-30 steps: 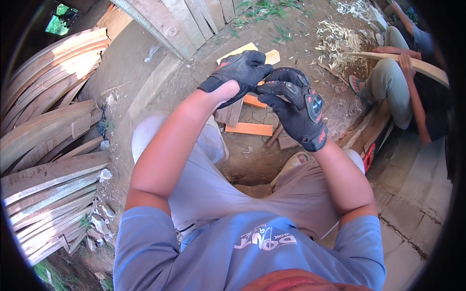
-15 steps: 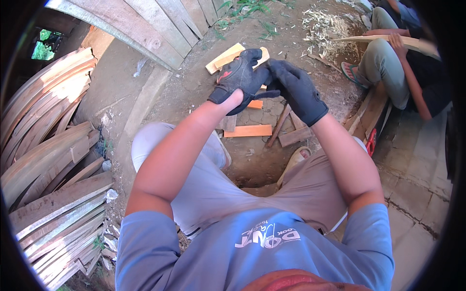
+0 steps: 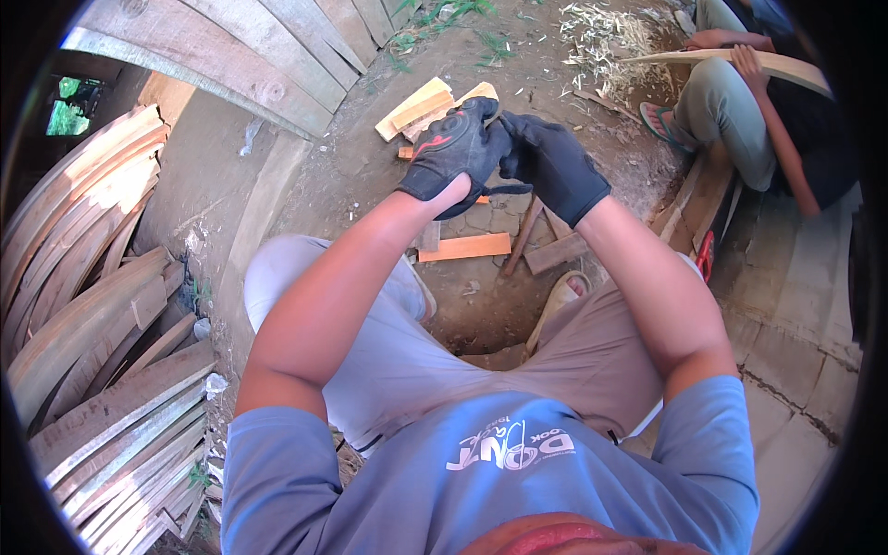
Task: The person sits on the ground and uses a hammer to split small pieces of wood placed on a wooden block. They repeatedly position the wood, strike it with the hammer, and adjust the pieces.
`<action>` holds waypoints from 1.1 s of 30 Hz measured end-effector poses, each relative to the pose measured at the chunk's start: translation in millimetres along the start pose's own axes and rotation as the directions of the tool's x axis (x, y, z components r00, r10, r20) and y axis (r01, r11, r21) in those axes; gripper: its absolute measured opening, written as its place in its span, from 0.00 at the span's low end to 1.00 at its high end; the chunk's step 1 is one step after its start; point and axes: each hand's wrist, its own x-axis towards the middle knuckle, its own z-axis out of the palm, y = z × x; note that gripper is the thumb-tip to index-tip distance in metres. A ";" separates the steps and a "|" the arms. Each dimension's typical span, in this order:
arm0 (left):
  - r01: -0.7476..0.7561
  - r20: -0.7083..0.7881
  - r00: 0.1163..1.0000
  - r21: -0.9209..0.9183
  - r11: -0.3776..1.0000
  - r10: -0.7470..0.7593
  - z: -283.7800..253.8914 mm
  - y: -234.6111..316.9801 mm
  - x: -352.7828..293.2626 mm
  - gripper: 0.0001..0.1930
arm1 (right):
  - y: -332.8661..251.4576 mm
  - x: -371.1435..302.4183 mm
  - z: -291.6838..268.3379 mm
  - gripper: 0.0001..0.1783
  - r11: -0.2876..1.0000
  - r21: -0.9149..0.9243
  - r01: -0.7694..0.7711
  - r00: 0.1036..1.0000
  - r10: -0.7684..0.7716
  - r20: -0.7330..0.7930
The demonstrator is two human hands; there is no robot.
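Note:
Both my hands wear black work gloves and meet over the wood pieces between my knees. My left hand [image 3: 455, 146] is curled, its back up, with a loose dark strap [image 3: 509, 189] sticking out from its glove near the wrist. Against its fingers, my right hand [image 3: 553, 165] is closed with bent fingers; whatever they grip is hidden. Beyond my left hand lie pale boards [image 3: 413, 104]. Nearer me are an orange-toned wood block [image 3: 464, 247], a dark narrow stick [image 3: 524, 237] and a greyish block [image 3: 555, 252].
Curved planks [image 3: 88, 217] and stacked boards [image 3: 139, 435] fill the left side. A plank wall [image 3: 277, 55] stands at the upper left. At the upper right, a seated person [image 3: 740, 102] holds a long pale plank [image 3: 768, 63] near wood shavings [image 3: 606, 46].
The view has shifted slightly. My hands stay together, with the right hand's fingers moved a little against the left glove. The loose strap now lies flatter.

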 end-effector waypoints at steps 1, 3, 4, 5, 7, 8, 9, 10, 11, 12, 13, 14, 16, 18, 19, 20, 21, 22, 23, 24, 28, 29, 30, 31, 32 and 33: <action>0.003 0.033 0.999 -0.006 1.000 -0.002 0.0 2.2 2.1 0.30 | 1.5 2.5 -2.7 0.13 1.000 0.000 0.007 1.000 -0.007 -0.025; -0.052 0.040 0.998 0.009 0.999 0.052 8.2 -9.2 8.5 0.31 | 3.7 7.4 -8.4 0.13 1.000 -0.009 0.020 0.998 -0.020 -0.058; -0.075 0.044 0.996 0.019 0.997 0.075 11.4 -15.3 10.7 0.32 | 5.7 10.0 -10.0 0.13 1.000 -0.016 0.023 0.998 -0.024 -0.066; -0.112 0.097 0.990 0.091 0.989 0.104 14.5 -21.3 13.1 0.32 | 6.8 13.0 -11.7 0.13 0.999 -0.022 0.025 0.997 -0.027 -0.074; -0.184 0.205 0.969 0.219 0.958 0.139 11.5 -18.2 13.8 0.33 | 2.7 18.2 -13.4 0.14 0.991 -0.128 -0.024 0.991 0.007 -0.132; -0.218 0.257 0.955 0.276 0.936 0.147 10.2 -16.6 12.3 0.34 | 1.7 19.7 -13.7 0.14 0.982 -0.179 -0.052 0.987 0.022 -0.162; -0.242 0.301 0.943 0.325 0.914 0.143 -2.2 5.7 4.1 0.34 | 0.3 19.8 -13.9 0.14 0.981 -0.184 -0.057 0.981 0.021 -0.191; -0.263 0.341 0.931 0.374 0.889 0.132 -9.4 18.1 -2.4 0.34 | -0.5 20.9 -11.3 0.14 0.980 -0.190 -0.063 0.976 0.021 -0.215; -0.256 0.304 0.940 0.328 0.909 0.156 -5.4 14.9 -4.0 0.35 | -1.2 22.0 -8.5 0.14 0.978 -0.196 -0.069 0.971 0.021 -0.239; -0.226 0.287 0.947 0.276 0.934 0.144 -5.5 18.8 -6.4 0.35 | -2.0 23.4 -7.9 0.14 0.971 -0.224 -0.083 0.971 0.029 -0.236; -0.196 0.271 0.953 0.223 0.955 0.132 -6.1 23.5 -9.6 0.35 | -3.2 26.0 -7.7 0.14 0.963 -0.251 -0.097 0.971 0.037 -0.234; -0.166 0.257 0.959 0.168 0.972 0.119 -7.8 29.0 -12.9 0.35 | -4.6 28.5 -7.4 0.14 0.954 -0.278 -0.111 0.971 0.045 -0.233; -0.100 0.239 0.966 -0.006 0.995 0.099 -17.0 40.2 -19.8 0.31 | -6.8 33.4 -4.0 0.14 0.955 -0.260 -0.140 0.972 0.082 -0.222; -0.064 0.203 0.975 -0.155 0.986 0.095 -21.4 41.2 -25.0 0.27 | -8.6 32.9 3.7 0.15 0.959 -0.259 -0.116 0.975 0.060 -0.212; -0.062 0.173 0.980 -0.217 0.974 0.101 -23.5 38.7 -26.8 0.25 | -9.9 28.7 11.3 0.15 0.961 -0.267 -0.077 0.978 0.020 -0.209; -0.062 0.144 0.984 -0.278 0.959 0.105 -25.4 37.1 -29.8 0.23 | -10.1 26.8 16.1 0.14 0.960 -0.276 -0.038 0.978 -0.021 -0.206; 0.204 0.289 0.955 -0.477 0.855 -0.066 -38.0 50.6 -37.7 0.21 | -8.6 29.3 16.0 0.14 0.967 -0.246 -0.068 0.979 0.017 -0.203; 0.269 0.284 0.953 -0.625 0.733 -0.107 -42.9 55.0 -46.8 0.21 | -10.3 28.5 22.9 0.14 0.973 -0.221 -0.070 0.979 0.024 -0.204; 0.318 0.287 0.946 -0.750 0.580 -0.148 -46.1 58.3 -55.4 0.21 | -12.6 25.7 29.1 0.14 0.978 -0.196 -0.072 0.978 0.031 -0.205; 0.347 0.293 0.937 -0.846 0.404 -0.192 -49.2 59.2 -59.8 0.21 | -16.2 21.7 35.5 0.14 0.982 -0.172 -0.075 0.979 0.039 -0.202; 0.295 0.294 0.953 -0.853 0.431 -0.073 -63.9 42.8 -58.3 0.21 | -21.7 7.9 43.8 0.18 0.962 -0.268 -0.041 0.991 0.005 -0.137; 0.212 0.261 0.965 -0.787 0.579 0.002 -66.6 39.6 -51.8 0.22 | -18.1 6.8 42.8 0.21 0.969 -0.246 -0.004 0.993 -0.025 -0.116; 0.145 0.168 0.986 -0.817 0.558 -0.010 -67.4 32.2 -49.8 0.22 | -14.1 5.7 46.2 0.23 0.974 -0.224 0.029 0.995 -0.050 -0.085; 0.074 0.075 0.997 -0.842 0.535 -0.020 -63.8 23.5 -47.0 0.22 | -12.6 0.2 45.1 0.26 0.964 -0.259 0.067 0.995 -0.083 -0.051; 0.000 -0.020 0.999 -0.859 0.513 -0.033 -62.7 18.4 -45.3 0.22 | -10.9 -7.6 43.2 0.29 0.951 -0.292 0.106 0.993 -0.115 -0.015; 0.001 -0.046 0.987 -0.956 0.292 -0.154 -60.7 19.3 -43.9 0.24 | -7.9 -13.8 43.2 0.32 0.936 -0.320 0.144 0.989 -0.146 0.018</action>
